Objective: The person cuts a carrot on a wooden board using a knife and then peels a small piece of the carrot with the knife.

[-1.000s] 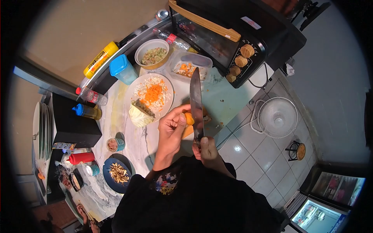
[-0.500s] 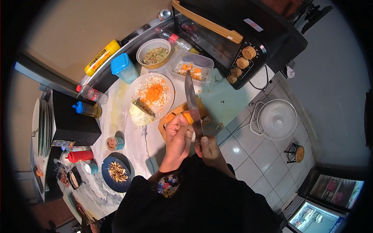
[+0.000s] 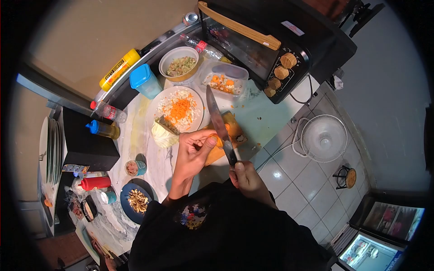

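Note:
My right hand point(image 3: 248, 179) is closed around the handle of a large kitchen knife point(image 3: 215, 113), its blade pointing away from me over the wooden cutting board point(image 3: 216, 156). My left hand point(image 3: 193, 151) pinches an orange piece of carrot point(image 3: 219, 141) between thumb and fingers, right beside the blade. The blade partly hides this piece. Another orange piece lies on the board just past the knife. Left of the board, a round plate point(image 3: 155, 109) carries shredded carrot and chopped white cabbage, with a cabbage wedge point(image 3: 163, 137) at its near edge.
Behind the board stand a plastic container point(image 3: 245, 77) with carrot bits, a bowl point(image 3: 162, 63) of chopped food and a black oven point(image 3: 244, 40). A dark plate point(image 3: 128, 212) of brown pieces sits at left. Another person's hand point(image 3: 110, 263) shows at bottom left.
The knife's tip has swung left, and its blade lies across the carrot piece. My left hand has shifted left, its fingers turned toward the blade.

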